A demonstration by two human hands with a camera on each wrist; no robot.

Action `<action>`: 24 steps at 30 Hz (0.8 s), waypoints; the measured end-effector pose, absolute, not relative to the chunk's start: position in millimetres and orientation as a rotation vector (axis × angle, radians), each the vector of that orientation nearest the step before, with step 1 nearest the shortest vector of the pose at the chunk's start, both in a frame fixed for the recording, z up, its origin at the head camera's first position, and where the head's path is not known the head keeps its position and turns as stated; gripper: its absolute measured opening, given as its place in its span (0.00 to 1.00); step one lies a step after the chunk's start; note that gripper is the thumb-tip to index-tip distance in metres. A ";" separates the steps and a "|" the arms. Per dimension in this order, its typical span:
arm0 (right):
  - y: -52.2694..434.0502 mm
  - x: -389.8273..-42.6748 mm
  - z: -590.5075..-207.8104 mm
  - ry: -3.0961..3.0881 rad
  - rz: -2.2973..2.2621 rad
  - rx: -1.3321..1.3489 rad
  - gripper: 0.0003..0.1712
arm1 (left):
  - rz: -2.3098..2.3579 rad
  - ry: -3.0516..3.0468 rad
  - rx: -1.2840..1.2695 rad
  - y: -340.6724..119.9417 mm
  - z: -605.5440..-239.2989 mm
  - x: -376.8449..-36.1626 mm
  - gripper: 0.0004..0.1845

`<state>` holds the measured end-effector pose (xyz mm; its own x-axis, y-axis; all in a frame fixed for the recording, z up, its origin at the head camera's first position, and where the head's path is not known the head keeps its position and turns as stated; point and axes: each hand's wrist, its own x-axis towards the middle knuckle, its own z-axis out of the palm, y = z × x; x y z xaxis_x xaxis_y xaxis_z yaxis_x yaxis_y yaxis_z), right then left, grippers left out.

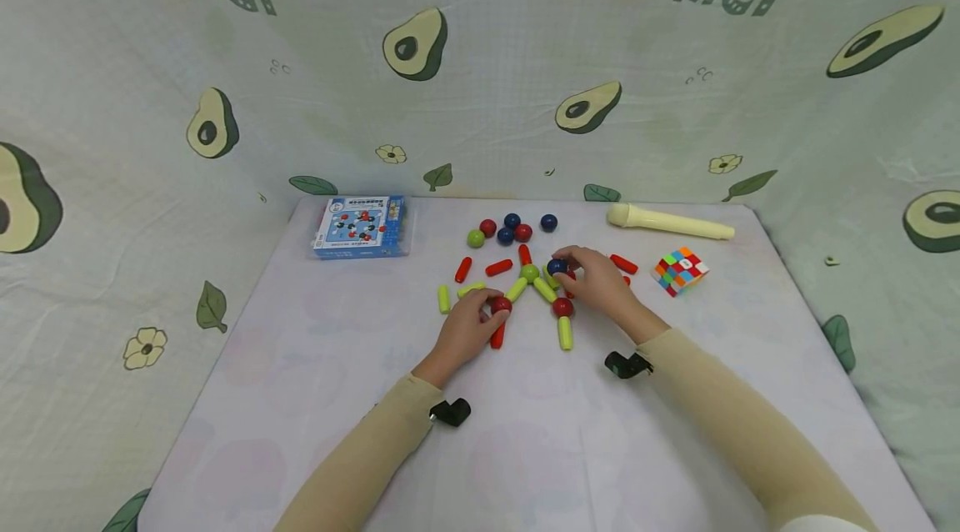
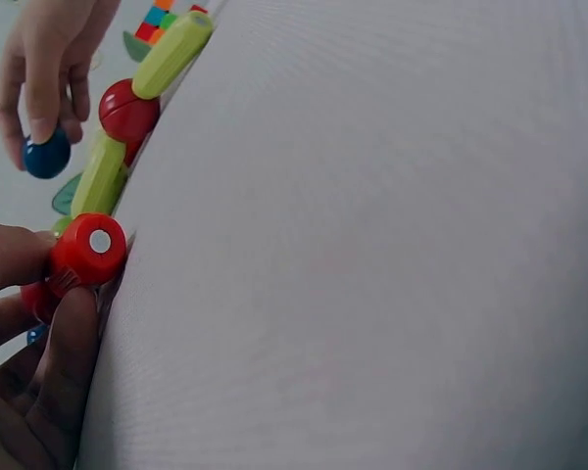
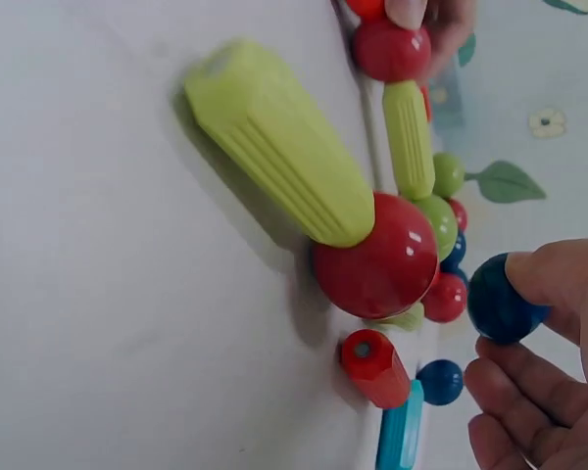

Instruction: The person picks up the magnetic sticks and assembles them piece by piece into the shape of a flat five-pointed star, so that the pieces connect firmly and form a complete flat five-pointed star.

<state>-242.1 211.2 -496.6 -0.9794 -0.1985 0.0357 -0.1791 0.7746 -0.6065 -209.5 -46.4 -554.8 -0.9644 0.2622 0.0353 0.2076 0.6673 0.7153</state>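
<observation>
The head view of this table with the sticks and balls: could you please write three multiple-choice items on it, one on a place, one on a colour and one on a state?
1. Where does the puzzle cube lie?
A. right of the right hand
B. on the blue box
C. left of the left hand

2. What colour is the ball in the right hand?
A. green
B. dark blue
C. yellow

3. What is the left hand doing?
A. lying flat, apart
B. lifting the box
C. gripping a red ball

Answers: 1 A, it sits beyond the right hand. 2 B, both wrist views show it. 3 C, fingers curl about the red ball.
</observation>
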 end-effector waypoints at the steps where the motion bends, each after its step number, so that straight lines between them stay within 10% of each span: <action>1: 213.2 -236.7 -496.3 2.930 -1.013 -0.320 0.23 | 1.190 2.803 0.398 -46.1 -555.0 -209.6 0.21; 24: 231.1 -151.1 -521.5 2.912 -1.056 -0.264 0.24 | 0.879 3.018 0.706 -29.5 -531.4 -204.6 0.23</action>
<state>-151.1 231.1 -521.5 -0.9851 -0.1700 0.0273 -0.1479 0.7549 -0.6390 -204.6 -29.5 -531.4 -0.9010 0.3881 0.1937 0.4314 0.7556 0.4928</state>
